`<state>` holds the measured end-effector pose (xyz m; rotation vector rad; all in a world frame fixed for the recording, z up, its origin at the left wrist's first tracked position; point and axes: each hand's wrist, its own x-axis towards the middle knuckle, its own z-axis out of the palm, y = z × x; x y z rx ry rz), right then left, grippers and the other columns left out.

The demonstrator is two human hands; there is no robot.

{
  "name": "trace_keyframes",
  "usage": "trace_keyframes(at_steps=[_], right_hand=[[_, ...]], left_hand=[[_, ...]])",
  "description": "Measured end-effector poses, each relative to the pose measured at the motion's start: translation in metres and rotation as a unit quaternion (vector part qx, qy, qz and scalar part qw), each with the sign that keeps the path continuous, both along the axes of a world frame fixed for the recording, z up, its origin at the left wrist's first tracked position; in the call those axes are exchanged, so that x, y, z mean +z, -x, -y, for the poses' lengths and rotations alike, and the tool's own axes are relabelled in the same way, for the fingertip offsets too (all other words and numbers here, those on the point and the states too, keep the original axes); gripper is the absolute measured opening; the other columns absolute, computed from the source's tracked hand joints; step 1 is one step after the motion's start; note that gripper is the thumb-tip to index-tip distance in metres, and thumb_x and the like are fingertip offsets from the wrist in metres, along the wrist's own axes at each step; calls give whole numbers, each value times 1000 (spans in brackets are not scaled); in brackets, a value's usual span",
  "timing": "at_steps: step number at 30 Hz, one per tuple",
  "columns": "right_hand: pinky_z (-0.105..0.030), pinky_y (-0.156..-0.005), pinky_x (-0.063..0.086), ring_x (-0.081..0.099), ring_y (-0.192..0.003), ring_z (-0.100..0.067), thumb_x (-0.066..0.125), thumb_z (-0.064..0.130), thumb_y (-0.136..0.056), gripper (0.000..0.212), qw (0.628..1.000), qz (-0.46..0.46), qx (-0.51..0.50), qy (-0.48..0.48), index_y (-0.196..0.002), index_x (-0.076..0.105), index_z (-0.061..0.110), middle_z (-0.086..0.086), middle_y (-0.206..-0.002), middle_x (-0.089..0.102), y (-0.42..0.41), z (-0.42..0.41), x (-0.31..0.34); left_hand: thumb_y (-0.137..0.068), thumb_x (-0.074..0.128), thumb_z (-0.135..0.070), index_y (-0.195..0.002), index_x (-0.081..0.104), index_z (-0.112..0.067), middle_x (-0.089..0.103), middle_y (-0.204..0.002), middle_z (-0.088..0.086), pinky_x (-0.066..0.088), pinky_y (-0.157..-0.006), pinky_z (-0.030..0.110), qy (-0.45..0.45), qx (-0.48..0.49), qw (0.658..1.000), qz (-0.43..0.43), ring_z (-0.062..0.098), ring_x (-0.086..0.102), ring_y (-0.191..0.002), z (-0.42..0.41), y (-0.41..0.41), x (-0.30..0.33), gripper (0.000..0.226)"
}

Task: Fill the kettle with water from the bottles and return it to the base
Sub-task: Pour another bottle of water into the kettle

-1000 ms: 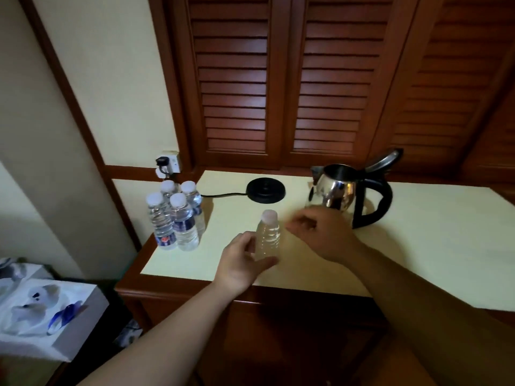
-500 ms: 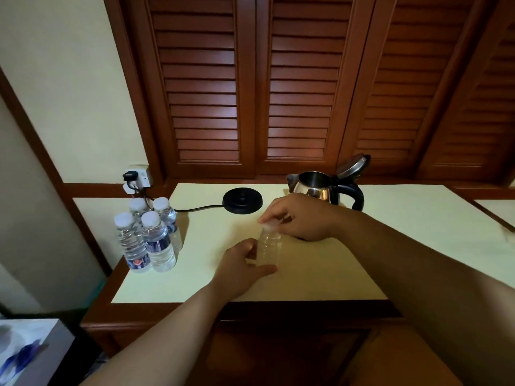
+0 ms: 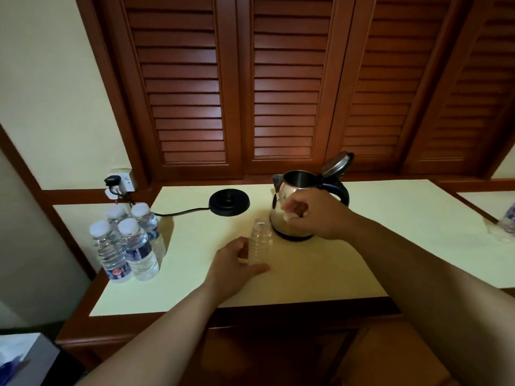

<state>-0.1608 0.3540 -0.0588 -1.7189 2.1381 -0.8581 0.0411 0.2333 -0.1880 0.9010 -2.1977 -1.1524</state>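
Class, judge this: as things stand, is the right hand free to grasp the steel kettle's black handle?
Probably not yet: the right hand pinches a white bottle cap; the black handle on the steel kettle is unobstructed.

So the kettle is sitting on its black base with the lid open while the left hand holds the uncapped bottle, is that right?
Not quite: the head view shows the kettle standing on the table, to the right of its black base. The lid is open, and the left hand holds the uncapped bottle.
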Motion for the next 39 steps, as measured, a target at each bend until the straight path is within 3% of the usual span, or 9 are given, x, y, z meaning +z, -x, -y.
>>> trace_keyframes(at_steps=[4, 6, 9, 14, 19, 22, 26, 30, 39], right_hand=[[-26, -77, 52, 65, -93, -13, 70, 24, -94, 7, 995, -14, -87, -51, -101, 70, 22, 5, -100, 68, 44, -28, -56], [-32, -83, 55, 66, -94, -15, 72, 23, -91, 9, 991, -6, -120, -65, -100, 72, 21, 3, -100, 69, 63, -41, -84], [-31, -86, 53, 66, -98, -18, 73, 24, -89, 15, 987, -23, -142, -74, -103, 75, 17, 1, -103, 70, 83, -50, -115], [-26, -85, 41, 61, -103, -17, 67, 33, -95, 16, 982, -30, -185, -34, -102, 78, 24, 4, -108, 70, 98, -46, -136], [-36, -104, 44, 52, -126, -23, 59, 50, -96, 37, 969, -59, -242, -4, -124, 68, 28, 4, -131, 62, 100, -49, -149], [-40, -124, 23, 29, -150, -23, 47, 60, -98, 59, 965, -98, -232, -72, -149, 48, 31, 1, -160, 41, 99, -49, -151], [-45, -128, 9, 13, -156, -21, 33, 65, -100, 67, 965, -110, -212, -110, -158, 33, 32, 0, -169, 23, 100, -47, -152], [-45, -127, 9, 15, -156, -20, 30, 66, -99, 66, 962, -125, -210, -119, -156, 37, 32, 1, -168, 25, 102, -46, -154], [-45, -126, 13, 20, -154, -21, 29, 63, -99, 62, 962, -122, -219, -111, -152, 43, 33, 0, -166, 29, 105, -43, -158]], left_hand=[[-70, 95, -37, -109, 64, -34, 74, -95, -13, 52, -74, 16, -16, 22, 1000, -11, 2, 70, -86, -2, 16, 1, 50], [-70, 95, -35, -115, 62, -35, 75, -96, -12, 56, -78, 24, -18, 32, 999, -25, 3, 71, -85, -2, 25, -2, 57], [-72, 94, -29, -121, 59, -34, 75, -100, -12, 55, -79, 21, -18, 33, 997, -65, 2, 72, -87, -5, 38, -7, 61], [-81, 89, -28, -116, 66, -31, 78, -103, -5, 60, -86, 36, -72, 32, 987, -139, 13, 76, -94, -10, 54, -6, 42], [-81, 89, -19, -110, 70, -24, 79, -98, -6, 59, -77, 25, -47, 33, 987, -149, 11, 76, -88, -3, 64, 17, 35], [-81, 89, -24, -113, 70, -24, 79, -98, -10, 57, -78, 23, 7, 19, 992, -123, 6, 75, -88, 18, 71, 44, 37], [-77, 90, -39, -114, 68, -30, 78, -99, -13, 60, -82, 31, 104, 13, 993, -48, 5, 74, -89, 53, 81, 86, 44], [-76, 88, -45, -118, 68, -34, 75, -99, -16, 50, -74, 22, 201, -1, 979, 36, 4, 69, -88, 70, 93, 126, 48], [-80, 79, -39, -129, 64, -32, 65, -110, -3, 52, -87, 38, 345, -57, 918, 188, 23, 63, -103, 91, 108, 156, 51]])
